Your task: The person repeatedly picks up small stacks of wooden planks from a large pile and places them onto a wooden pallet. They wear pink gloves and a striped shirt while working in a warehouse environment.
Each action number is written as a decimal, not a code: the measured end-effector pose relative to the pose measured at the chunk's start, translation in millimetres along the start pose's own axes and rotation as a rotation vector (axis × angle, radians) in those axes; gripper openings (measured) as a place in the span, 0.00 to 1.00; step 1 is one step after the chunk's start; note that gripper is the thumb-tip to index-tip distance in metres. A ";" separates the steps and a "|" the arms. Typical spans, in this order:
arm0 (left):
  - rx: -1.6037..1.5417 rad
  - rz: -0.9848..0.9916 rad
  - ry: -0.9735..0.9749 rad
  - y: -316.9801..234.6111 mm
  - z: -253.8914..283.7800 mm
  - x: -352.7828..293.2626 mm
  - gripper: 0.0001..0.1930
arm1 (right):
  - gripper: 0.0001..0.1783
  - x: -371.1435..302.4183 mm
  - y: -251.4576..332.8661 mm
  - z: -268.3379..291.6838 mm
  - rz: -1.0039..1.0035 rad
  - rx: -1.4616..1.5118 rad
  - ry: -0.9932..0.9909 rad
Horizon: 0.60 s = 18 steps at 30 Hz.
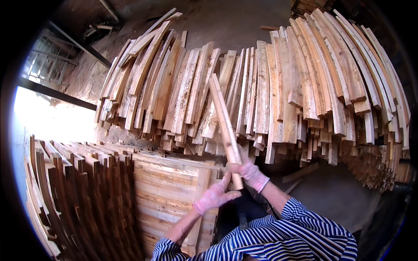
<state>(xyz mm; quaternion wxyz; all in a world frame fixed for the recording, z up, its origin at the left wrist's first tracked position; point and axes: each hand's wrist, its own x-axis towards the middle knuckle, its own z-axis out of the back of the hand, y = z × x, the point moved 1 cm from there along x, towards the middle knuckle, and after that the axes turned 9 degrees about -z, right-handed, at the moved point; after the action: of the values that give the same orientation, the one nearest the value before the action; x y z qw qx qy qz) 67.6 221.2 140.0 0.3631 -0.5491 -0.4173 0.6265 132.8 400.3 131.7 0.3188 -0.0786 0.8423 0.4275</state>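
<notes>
A long, narrow wooden board (pixel 225 117) slants up and away in front of me, its far end overlapping the stacked boards behind. My right hand (pixel 250 173), in a pink-and-white glove, is wrapped round it near its lower end. On the left side of that same end is my left hand (pixel 217 195), gloved alike, with its fingers against the wood and its thumb across the bottom. The two hands nearly touch. Part of the left hand's grip is hidden behind the board.
A wide pile of rough boards (pixel 289 87) stretches across the far side. To my left stands a stack of boards (pixel 78 158) with uneven ends, beside a panel of slatted wood (pixel 167 187). A loose strip (pixel 300 172) lies on the floor at right.
</notes>
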 end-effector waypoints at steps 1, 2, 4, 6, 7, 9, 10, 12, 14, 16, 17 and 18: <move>-0.073 -0.114 0.094 -3.0 15.3 0.1 0.47 | 0.54 -12.2 9.9 9.7 0.000 0.121 0.039; -0.137 -0.152 0.084 -6.0 31.9 7.0 0.37 | 0.53 -27.5 19.8 22.1 -0.081 0.211 0.097; -0.162 -0.147 -0.279 15.5 66.3 44.9 0.24 | 0.53 -51.1 12.6 43.9 -0.106 0.291 0.081; 0.128 -0.291 -0.748 49.7 102.5 94.3 0.24 | 0.53 -73.7 0.8 43.9 -0.063 0.264 0.047; 0.360 -0.307 -0.861 67.2 119.8 116.0 0.26 | 0.54 -80.3 -3.3 43.9 -0.037 0.216 0.022; 0.590 -0.034 -0.887 90.9 150.5 152.7 0.34 | 0.56 -82.1 -17.8 51.8 -0.011 0.208 0.064; 0.690 0.099 -0.812 87.2 154.1 173.7 0.35 | 0.55 -84.3 -17.3 52.5 -0.006 0.237 0.025; 0.800 0.400 -0.727 81.3 157.4 204.6 0.34 | 0.53 -83.6 -9.3 50.1 -0.003 0.308 -0.020; 0.659 0.578 -0.482 51.5 162.3 233.1 0.39 | 0.53 -86.1 -14.9 70.3 0.019 0.292 -0.086; 0.644 0.670 -0.370 44.3 173.6 239.3 0.40 | 0.54 -77.2 -5.3 70.3 -0.009 0.236 -0.115; 0.667 0.677 -0.383 40.8 174.8 240.7 0.40 | 0.55 -71.7 0.6 69.8 0.021 0.194 -0.141; 0.743 0.578 -0.450 51.1 184.6 228.7 0.36 | 0.56 -64.7 7.4 61.3 0.041 0.150 -0.148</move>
<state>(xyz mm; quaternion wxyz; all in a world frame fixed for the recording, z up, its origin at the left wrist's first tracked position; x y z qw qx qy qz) -145.7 387.4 13.9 0.2470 -0.3280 -0.0660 0.9094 209.3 443.1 149.3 0.3762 -0.0058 0.8476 0.3743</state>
